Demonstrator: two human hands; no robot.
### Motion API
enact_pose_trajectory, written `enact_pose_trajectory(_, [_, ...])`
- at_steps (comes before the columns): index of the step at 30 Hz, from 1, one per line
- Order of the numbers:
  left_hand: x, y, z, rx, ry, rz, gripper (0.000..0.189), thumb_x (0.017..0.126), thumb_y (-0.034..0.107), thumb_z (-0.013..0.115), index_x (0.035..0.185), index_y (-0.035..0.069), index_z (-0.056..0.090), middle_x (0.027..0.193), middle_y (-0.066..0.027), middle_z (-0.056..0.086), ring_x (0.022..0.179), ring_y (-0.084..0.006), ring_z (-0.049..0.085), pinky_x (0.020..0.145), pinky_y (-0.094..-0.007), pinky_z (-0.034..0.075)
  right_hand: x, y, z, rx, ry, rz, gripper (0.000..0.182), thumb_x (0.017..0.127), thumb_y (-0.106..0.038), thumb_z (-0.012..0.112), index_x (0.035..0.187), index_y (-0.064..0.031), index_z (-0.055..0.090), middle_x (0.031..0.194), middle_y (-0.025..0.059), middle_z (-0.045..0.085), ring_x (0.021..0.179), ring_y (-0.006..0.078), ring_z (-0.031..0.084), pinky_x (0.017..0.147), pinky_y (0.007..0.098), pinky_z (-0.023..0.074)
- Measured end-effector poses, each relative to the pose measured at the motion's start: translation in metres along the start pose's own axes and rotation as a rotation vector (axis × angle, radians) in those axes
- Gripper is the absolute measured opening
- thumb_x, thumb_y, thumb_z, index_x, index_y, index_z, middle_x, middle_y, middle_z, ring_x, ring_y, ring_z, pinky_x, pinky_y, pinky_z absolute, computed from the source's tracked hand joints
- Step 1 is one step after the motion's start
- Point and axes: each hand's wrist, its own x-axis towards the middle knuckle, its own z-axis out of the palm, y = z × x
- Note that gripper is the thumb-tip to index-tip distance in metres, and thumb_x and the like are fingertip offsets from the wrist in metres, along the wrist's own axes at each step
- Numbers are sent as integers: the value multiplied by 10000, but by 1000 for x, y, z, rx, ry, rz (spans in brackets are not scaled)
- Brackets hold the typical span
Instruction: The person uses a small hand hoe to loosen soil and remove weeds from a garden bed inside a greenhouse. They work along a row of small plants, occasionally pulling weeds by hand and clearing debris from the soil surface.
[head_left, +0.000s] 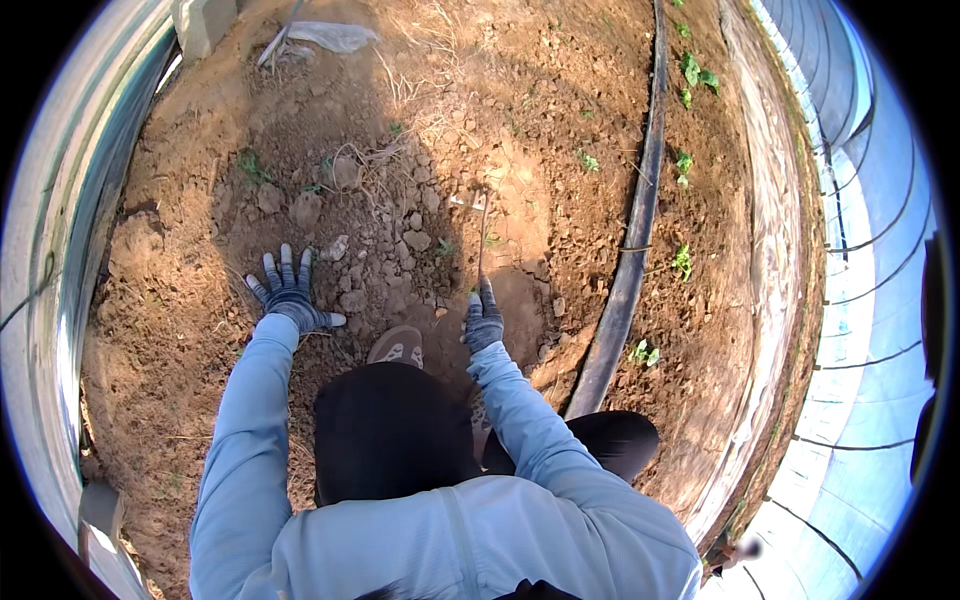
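Both hands wear grey striped gloves with pale fingertips. My left hand (292, 294) is spread over the dry, cloddy soil (375, 277), fingers apart and holding nothing. To its right, my right hand (484, 319) is closed around the near end of a thin-handled hand tool (484, 240). The tool's handle points away from me, and its far end, with a pale flat part, lies at the soil; the exact kind of head cannot be told. Small green weeds (445, 247) grow between the hands and the tool. Dry roots (375, 161) lie on the soil beyond my left hand.
A black flat irrigation hose (637, 225) runs along the right, with small leafy seedlings (681, 262) beyond it. Crumpled plastic film (780, 225) borders the greenhouse wall (877, 300). A concrete block (202, 26) and white plastic scrap (334, 35) are at the upper left. My shoe (397, 346) stands between my hands.
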Motion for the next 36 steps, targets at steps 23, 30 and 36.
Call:
enact_pose_trajectory(23, [0, -6, -6, -3, -42, -58, 1275, 481, 781, 590, 1396, 197, -80, 1440, -140, -170, 1300, -381, -194, 957, -642, -105, 166, -68, 4, -560, 177, -4, 466, 902, -256, 409, 1357, -246, 306, 620, 160, 549, 504, 242, 486, 524, 391, 402])
enact_pose_trajectory(30, [-3, 6, -5, 13, -9, -45, 1284, 473, 777, 600, 1394, 212, -94, 1443, -128, -167, 1304, -380, -183, 968, -637, -81, 62, -31, -26, -598, 171, -22, 451, 909, -272, 405, 1350, -272, 312, 661, 178, 563, 510, 238, 485, 517, 381, 402])
enact_pose_trajectory(36, [-4, 12, -3, 22, 0, -58, 1295, 462, 748, 640, 1392, 228, -96, 1444, -119, -171, 1302, -366, -199, 972, -634, -82, -54, 44, -40, -609, 122, 21, 489, 900, -345, 408, 1358, -332, 237, 743, 255, 575, 672, 392, 576, 601, 468, 421])
